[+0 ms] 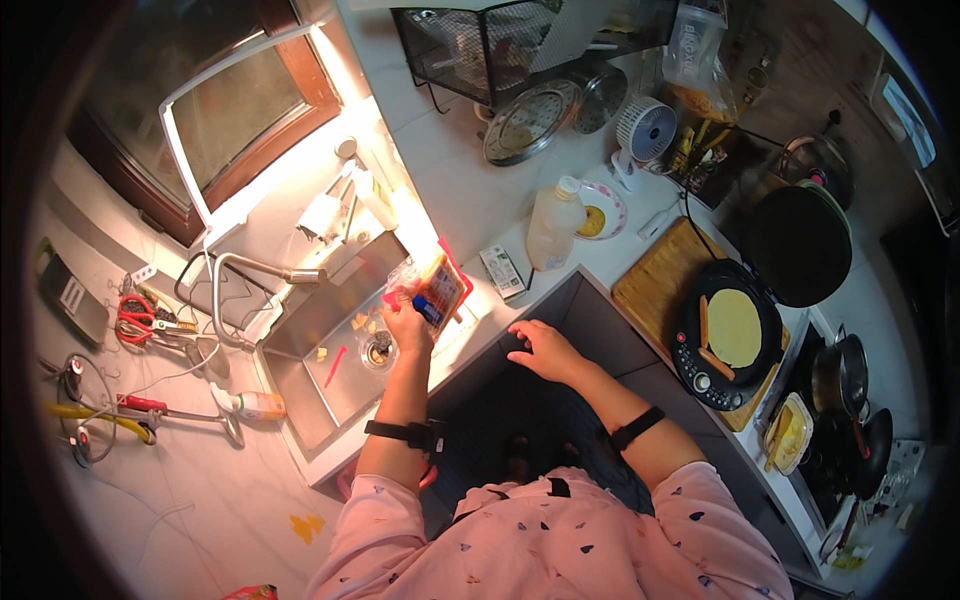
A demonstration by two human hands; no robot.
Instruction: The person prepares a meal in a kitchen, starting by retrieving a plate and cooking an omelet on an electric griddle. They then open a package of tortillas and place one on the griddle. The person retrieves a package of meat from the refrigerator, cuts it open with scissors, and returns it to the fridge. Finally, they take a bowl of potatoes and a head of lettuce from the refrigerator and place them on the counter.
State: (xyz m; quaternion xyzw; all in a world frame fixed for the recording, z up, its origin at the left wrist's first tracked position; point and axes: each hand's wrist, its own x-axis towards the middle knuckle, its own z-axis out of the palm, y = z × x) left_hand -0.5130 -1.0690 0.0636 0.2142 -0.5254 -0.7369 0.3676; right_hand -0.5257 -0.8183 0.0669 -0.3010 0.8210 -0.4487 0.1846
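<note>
My left hand [409,324] grips a clear and red plastic food package [441,289] over the edge of the steel sink [307,375]. What is inside the package looks reddish-brown, but glare hides part of it. Fingers apart and holding nothing, my right hand [546,351] hovers in front of the counter's edge. To the right, an electric griddle [686,315] stands with its lid [799,247] raised. A round yellow pancake [735,328] lies on its plate, with two sausages [716,363] along the pancake's near-left side.
Scraps [364,324] and a pink strip [335,366] lie in the sink below the faucet [304,276]. Along the counter are a plastic jug [553,225], a patterned bowl [611,206], a small fan [645,129] and a wooden board [652,281] under the griddle. Pans [874,454] stand far right.
</note>
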